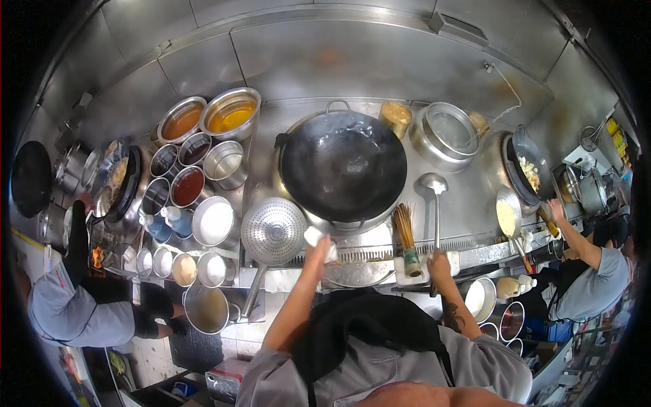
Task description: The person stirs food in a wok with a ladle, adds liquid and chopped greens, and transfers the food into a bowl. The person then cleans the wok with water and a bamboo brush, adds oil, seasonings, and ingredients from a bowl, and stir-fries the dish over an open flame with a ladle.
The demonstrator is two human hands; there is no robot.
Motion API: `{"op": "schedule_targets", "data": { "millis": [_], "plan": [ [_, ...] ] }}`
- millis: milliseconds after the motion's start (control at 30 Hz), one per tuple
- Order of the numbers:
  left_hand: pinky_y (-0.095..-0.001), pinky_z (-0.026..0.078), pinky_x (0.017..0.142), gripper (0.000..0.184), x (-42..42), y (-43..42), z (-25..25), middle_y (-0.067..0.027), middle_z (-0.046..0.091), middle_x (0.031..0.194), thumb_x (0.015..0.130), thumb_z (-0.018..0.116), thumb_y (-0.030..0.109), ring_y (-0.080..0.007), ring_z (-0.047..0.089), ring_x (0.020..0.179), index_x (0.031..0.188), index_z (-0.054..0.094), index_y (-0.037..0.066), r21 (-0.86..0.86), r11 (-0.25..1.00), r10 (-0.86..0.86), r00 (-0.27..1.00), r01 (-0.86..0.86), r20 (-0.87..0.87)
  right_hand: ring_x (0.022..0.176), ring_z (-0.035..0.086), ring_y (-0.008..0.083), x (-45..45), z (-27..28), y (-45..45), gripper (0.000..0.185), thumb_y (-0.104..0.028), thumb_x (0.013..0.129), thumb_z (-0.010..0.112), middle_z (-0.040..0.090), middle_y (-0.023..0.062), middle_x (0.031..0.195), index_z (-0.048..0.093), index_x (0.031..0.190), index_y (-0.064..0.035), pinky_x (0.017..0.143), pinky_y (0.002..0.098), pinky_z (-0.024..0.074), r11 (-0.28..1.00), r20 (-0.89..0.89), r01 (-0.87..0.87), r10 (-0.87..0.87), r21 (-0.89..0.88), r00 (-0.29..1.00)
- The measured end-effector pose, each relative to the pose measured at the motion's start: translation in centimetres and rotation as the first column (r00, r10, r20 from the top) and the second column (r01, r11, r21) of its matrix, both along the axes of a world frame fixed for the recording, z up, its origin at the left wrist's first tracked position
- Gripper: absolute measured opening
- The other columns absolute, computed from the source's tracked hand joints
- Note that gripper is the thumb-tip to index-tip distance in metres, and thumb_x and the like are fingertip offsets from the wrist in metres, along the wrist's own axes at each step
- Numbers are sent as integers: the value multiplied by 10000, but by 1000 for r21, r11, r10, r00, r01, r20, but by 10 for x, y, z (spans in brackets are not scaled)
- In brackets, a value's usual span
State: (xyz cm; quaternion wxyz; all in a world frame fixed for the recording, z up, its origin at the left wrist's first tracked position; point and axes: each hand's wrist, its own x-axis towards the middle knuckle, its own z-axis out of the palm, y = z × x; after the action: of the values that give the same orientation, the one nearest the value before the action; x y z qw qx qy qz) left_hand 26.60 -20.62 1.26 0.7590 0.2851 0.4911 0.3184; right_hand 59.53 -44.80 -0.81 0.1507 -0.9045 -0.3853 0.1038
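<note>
A large black wok (pixel 344 165) sits on the steel range and holds no food. Just below its lower left rim, my left hand (pixel 317 254) is closed on a white cloth (pixel 314 237). My right hand (pixel 439 264) grips the handle of a steel ladle (pixel 433 183), whose bowl lies on the range right of the wok. Between the wok and the ladle, a bamboo brush (pixel 406 237) stands near the front edge. A perforated strainer (pixel 274 231) rests left of my left hand, its handle over the edge.
Bowls of orange liquid (pixel 183 121), a pot of red sauce (pixel 188 187) and white containers stand at the left. A co-worker (pixel 81 305) is at the far left wok. Another co-worker (pixel 590 271) handles a wok of food (pixel 528 173) at the right.
</note>
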Motion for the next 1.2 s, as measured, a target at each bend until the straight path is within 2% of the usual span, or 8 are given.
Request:
{"op": "schedule_targets", "data": {
  "millis": [133,333,433,567,600,933,1100,1200],
  "plan": [
    [-372,526,660,627,-75,-23,48,-204,565,1024,734,632,212,-263,618,804,1227,339,-42,253,921,-153,871,297,-468,872,603,409,0,11,-16,346,-181,775,582,597,276,928,531,1071,-10,761,475,492,974,1,95,-97,-207,995],
    [-467,433,915,652,-105,-58,-111,-320,525,1100,748,553,98,-457,523,1035,1313,296,-102,535,429,270,462,728,-845,790,624,419,19,5,-17,353,-247,756,604,627,282,816,583,937,56,703,465,503,950,-172,-188,147,-250,974],
    [-381,504,767,580,-83,-65,-52,-153,568,995,762,668,222,-279,587,907,1221,425,-37,323,605,229,229,728,-946,718,635,379,84,-59,-23,396,-313,758,630,634,247,732,634,966,24,653,454,507,807,-160,-447,419,-385,894],
    [-406,528,679,769,-72,-62,-30,-147,599,1038,685,753,361,-280,626,921,1297,415,40,30,776,31,9,630,-999,694,606,329,99,-73,-6,410,-354,850,502,617,219,823,561,1072,-15,598,429,467,643,-350,-603,491,-472,797],
    [-536,508,632,843,-74,-71,7,-176,530,1158,652,747,261,-348,577,994,1382,349,118,-9,787,-44,42,617,-998,687,599,320,98,-71,0,394,-346,849,505,608,211,814,558,1061,-18,591,423,463,629,-360,-608,490,-485,794],
    [-437,417,888,666,-105,-215,24,-200,528,1066,696,638,74,-370,514,1009,1317,402,21,645,731,623,166,224,-764,612,526,232,82,-61,58,241,-263,837,532,521,123,720,524,948,-49,529,362,418,811,-528,-485,268,-328,806],
    [-466,447,865,557,-152,-260,-98,-219,517,1117,721,619,48,-383,520,1039,1245,434,12,665,730,655,118,159,-747,574,489,188,106,-38,49,172,-221,831,545,477,80,674,507,891,-65,498,332,396,967,-667,-232,103,-108,738],
    [-471,433,920,534,-165,-305,-82,-233,550,1130,708,645,165,-390,526,1063,1187,491,-13,208,976,216,219,-60,-952,552,467,162,141,-29,4,138,-197,828,554,451,54,646,496,857,-74,480,314,382,999,-750,19,16,38,661]
  ]
}}
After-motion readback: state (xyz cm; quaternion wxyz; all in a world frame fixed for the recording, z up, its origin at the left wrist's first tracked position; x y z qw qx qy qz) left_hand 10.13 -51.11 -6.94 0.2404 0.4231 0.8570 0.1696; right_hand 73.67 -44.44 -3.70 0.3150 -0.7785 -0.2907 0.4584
